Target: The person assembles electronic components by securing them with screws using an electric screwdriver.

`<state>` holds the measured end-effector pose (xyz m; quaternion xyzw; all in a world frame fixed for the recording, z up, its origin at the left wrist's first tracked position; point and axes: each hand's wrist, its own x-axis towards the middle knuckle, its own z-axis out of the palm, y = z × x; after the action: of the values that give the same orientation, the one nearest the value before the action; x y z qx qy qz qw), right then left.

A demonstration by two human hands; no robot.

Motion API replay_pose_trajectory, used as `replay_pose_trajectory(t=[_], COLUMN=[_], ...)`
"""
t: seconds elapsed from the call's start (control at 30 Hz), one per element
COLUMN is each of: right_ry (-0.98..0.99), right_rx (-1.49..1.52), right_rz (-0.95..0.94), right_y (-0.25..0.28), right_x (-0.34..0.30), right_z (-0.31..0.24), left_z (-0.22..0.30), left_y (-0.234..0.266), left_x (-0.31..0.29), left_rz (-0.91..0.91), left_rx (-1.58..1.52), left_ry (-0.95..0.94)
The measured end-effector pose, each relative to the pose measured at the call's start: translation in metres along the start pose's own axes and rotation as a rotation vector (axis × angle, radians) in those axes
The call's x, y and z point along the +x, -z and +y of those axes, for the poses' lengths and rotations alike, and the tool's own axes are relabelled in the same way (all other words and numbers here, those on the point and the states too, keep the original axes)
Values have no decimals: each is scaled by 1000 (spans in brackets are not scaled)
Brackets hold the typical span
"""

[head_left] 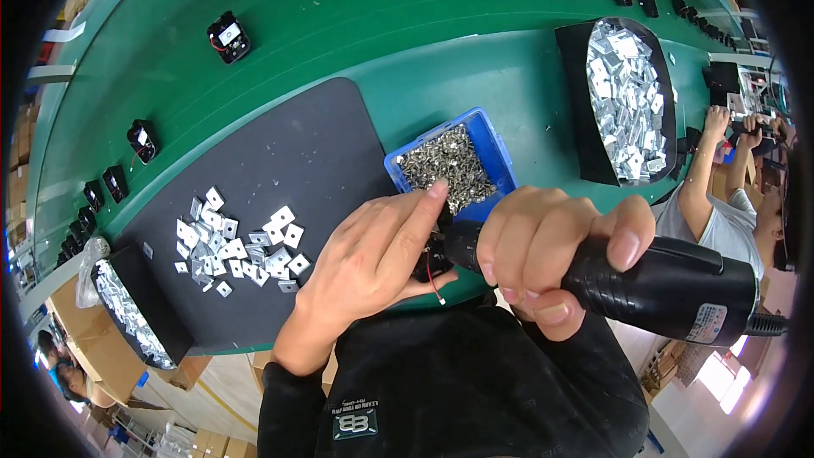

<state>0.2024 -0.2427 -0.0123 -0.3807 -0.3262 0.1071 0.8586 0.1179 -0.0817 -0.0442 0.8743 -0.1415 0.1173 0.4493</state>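
My right hand point(549, 250) grips a black electric screwdriver point(670, 284), its tip pointing left toward a small black part with a red wire point(434, 265). That part sits under my left hand point(377, 259), whose fingers rest on it and mostly hide it. Just beyond my fingertips stands a blue tray of small screws point(496, 148). To the left, on a dark mat point(288, 153), lies a loose pile of small square metal plates point(233, 242).
A black bin of metal plates point(627, 97) stands at the right, another point(131, 309) at the lower left. Small black fan-like units point(227, 36) ride the green conveyor point(339, 8) beyond. Another person's arms point(704, 178) work at the far right.
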Motion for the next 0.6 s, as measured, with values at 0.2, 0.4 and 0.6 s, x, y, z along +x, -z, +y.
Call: replay_pose_trajectory(t=[0.2, 0.4, 0.6], right_ry=[163, 257, -56], right_rx=[390, -1, 58], right_rz=[-23, 7, 284], right_y=[6, 41, 63], right_x=[11, 11, -11], right_z=[-25, -50, 26], left_z=[-1, -75, -159], left_y=[31, 72, 66], left_x=[-1, 28, 76], left_rz=[-17, 117, 132], left_rx=[43, 472, 399], left_ry=[72, 231, 314])
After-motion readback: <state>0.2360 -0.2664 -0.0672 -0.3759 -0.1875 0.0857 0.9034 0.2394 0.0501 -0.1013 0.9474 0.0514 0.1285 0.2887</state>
